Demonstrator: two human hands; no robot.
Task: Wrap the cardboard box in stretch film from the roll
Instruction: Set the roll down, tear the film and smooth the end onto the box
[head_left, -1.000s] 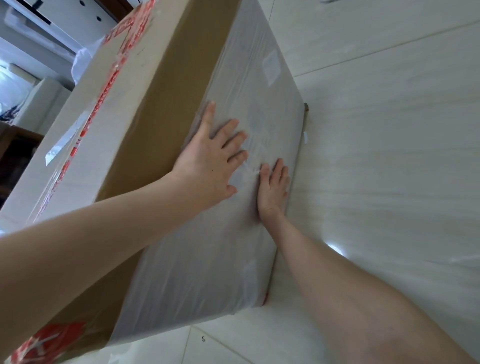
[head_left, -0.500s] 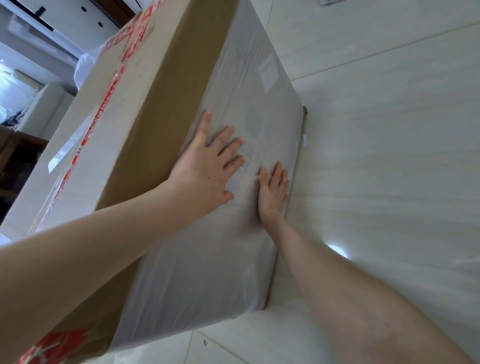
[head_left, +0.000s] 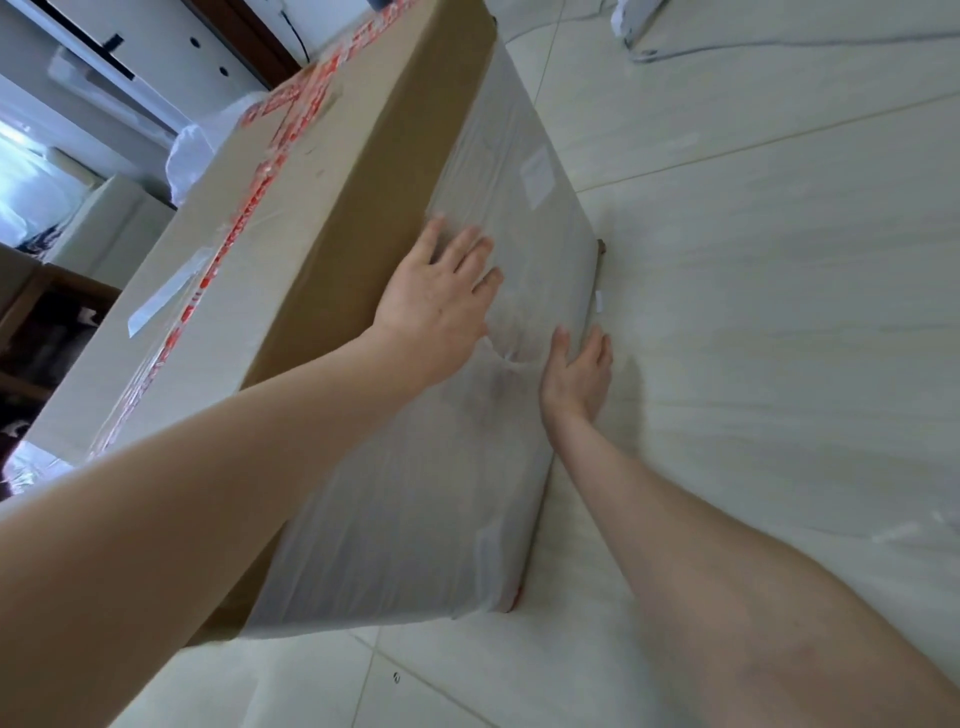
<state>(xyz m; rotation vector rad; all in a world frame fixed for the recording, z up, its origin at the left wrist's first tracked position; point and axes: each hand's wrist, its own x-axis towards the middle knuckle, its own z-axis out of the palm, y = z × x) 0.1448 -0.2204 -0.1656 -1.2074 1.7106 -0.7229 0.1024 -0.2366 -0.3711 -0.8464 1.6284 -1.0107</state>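
A large cardboard box (head_left: 332, 218) with red printed tape stands on the tiled floor. Its near side face is covered in cloudy stretch film (head_left: 415, 509). My left hand (head_left: 439, 306) lies flat on that film near the upper edge, fingers straight and spread. My right hand (head_left: 574, 374) presses flat on the film lower down, close to the box's bottom edge at the floor, with the film puckered between the two hands. The film roll is not in view.
Pale floor tiles (head_left: 753, 322) stretch to the right of the box. A white cable and a white object (head_left: 644, 31) lie at the top right. White furniture (head_left: 119, 73) and a dark shelf (head_left: 47, 332) stand behind the box on the left.
Both hands have slid a little along the filmed face, the right hand lower toward the floor edge. The view has pulled back and shows more of the box and floor.
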